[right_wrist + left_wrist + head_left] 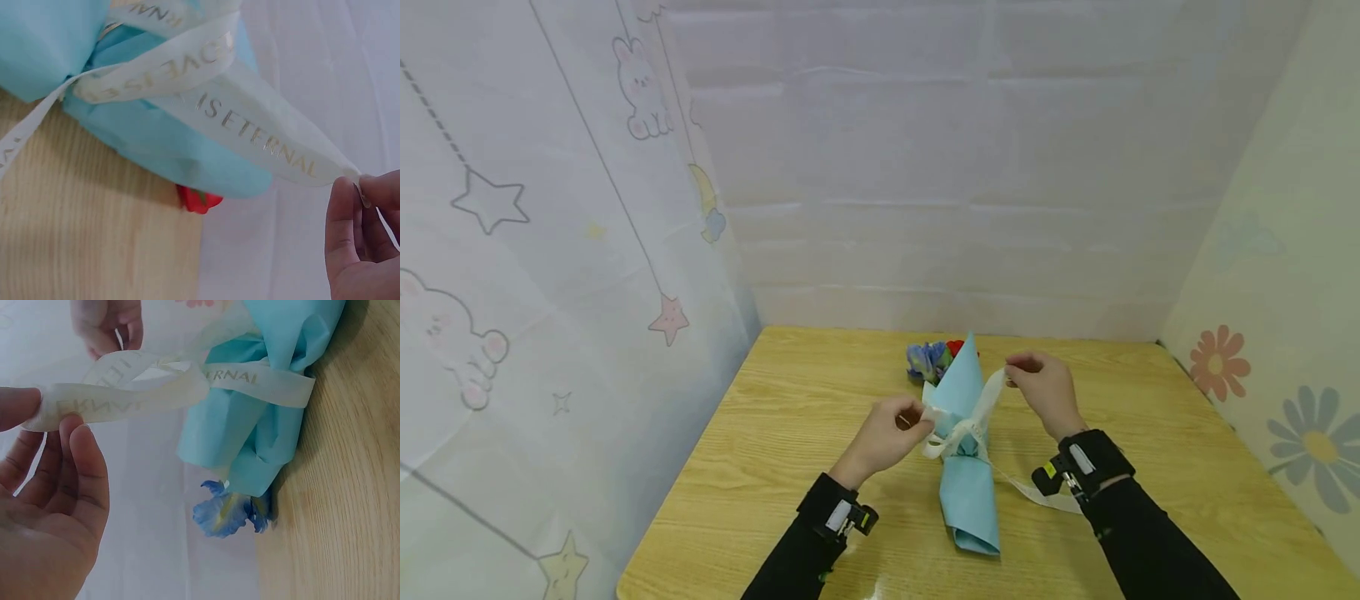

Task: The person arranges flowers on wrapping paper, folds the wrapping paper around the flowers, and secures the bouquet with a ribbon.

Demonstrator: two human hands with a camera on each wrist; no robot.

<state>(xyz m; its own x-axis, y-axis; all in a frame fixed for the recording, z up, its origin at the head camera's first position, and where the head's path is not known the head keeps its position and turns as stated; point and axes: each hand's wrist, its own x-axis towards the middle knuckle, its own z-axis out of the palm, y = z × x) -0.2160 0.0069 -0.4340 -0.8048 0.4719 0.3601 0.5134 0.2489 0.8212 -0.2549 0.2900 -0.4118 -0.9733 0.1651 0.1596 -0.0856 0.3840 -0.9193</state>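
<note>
A bouquet wrapped in light blue paper [970,500] lies on the table, its flowers toward the far side. A white ribbon [964,433] with gold lettering is looped in a bow round its narrowed middle. My left hand [886,435] pinches a ribbon loop between thumb and fingers, left of the bouquet. On the other side my right hand [1043,392] pinches another stretch of ribbon, drawn out taut in the right wrist view. Blue flowers [224,514] and a red flower [199,199] peek out past the paper.
The bouquet rests on a wood-grain table [775,467]. A loose ribbon tail [1037,496] trails right on the tabletop, passing by my right wrist. Pale printed sheets hang behind and on both sides, right at the table's edges.
</note>
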